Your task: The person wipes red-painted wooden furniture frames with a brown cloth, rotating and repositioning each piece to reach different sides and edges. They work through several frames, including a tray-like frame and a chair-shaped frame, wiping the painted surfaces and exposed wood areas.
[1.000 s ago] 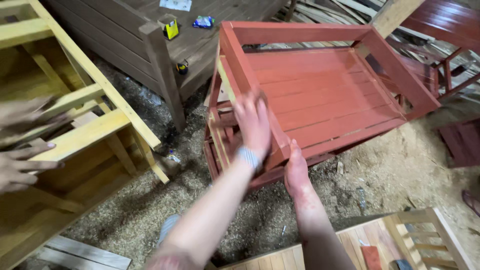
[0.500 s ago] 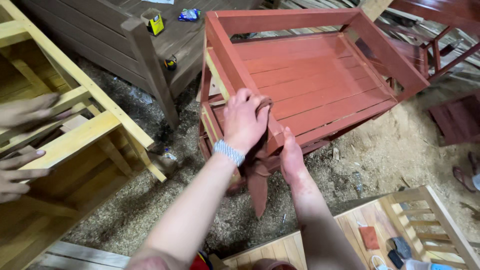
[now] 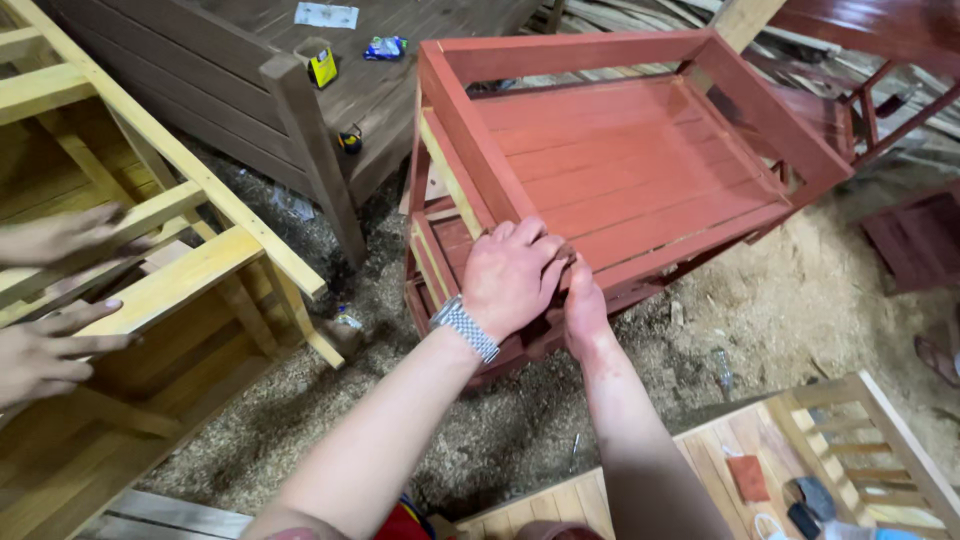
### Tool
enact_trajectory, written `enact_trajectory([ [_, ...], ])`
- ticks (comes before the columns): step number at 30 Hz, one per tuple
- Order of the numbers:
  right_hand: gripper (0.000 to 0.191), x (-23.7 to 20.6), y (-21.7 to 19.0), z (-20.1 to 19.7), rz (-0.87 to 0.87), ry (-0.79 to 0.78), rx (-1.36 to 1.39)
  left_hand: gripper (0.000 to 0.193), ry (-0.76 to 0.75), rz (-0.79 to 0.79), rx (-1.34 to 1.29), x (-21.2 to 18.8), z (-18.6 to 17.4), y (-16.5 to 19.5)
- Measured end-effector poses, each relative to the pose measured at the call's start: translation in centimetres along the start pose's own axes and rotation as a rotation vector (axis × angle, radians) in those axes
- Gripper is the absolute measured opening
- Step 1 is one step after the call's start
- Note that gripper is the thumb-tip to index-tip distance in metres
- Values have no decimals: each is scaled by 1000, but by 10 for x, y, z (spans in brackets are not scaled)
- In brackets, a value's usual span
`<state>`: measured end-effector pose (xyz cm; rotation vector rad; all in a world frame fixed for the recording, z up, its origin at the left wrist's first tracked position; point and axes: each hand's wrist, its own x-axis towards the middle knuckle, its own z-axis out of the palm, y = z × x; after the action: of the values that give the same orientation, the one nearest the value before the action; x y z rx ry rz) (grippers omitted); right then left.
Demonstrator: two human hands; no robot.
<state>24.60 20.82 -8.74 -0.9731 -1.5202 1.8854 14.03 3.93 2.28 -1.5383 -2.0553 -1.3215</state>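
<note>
Red frame (image 3: 620, 170), a slatted wooden piece with raised rails on its sides, lies on the sawdust floor (image 3: 800, 320) near the middle of the view, its near corner toward the person. Left hand (image 3: 512, 278), with a metal watch (image 3: 465, 328) at the wrist, lies palm down over the near rail at that corner, fingers curled around the wood. Right hand (image 3: 585, 312) sits just beside it and partly under it, pressed to the same corner; how far its fingers are closed cannot be told, since the left hand covers them. To the left stands a pale yellow frame (image 3: 190, 270) of unpainted wood, and two other hands (image 3: 50, 300), belonging to someone else, rest on its bars at the edge of the view. Behind, a dark brown platform (image 3: 300, 110) carries a small yellow box (image 3: 321, 66) and a blue packet (image 3: 384, 47). At the lower right a light wooden rack (image 3: 860, 450) stands near the person, with a few small things lying by it, too small to tell apart.
</note>
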Motion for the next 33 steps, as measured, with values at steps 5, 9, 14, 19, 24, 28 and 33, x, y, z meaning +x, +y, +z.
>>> enact_trajectory([
  [5, 66, 1, 2, -1, -65, -35, -63, 21, -49, 36, -162, -21, -3, -4],
  [9, 61, -11, -8, 14, -95, -46, -62, 27, -156, -123, -395, -40, -9, -22],
  [14, 61, -24, -21, 27, -94, -23, -51, 40, 251, -1031, -1482, -61, 2, -35],
  [19, 61, -31, -20, 20, -29, -50, 1, 42, 392, -453, -782, -65, 80, 3],
  [24, 59, -32, -22, 16, -68, -81, 63, 34, 410, -305, -527, -88, 121, -6],
  [28, 57, -30, -22, 14, -151, -147, 86, 27, 317, -281, -499, -111, 103, -17],
  [33, 56, -26, -17, 4, -108, -117, 95, 22, 357, -318, -547, -84, 84, 7],
])
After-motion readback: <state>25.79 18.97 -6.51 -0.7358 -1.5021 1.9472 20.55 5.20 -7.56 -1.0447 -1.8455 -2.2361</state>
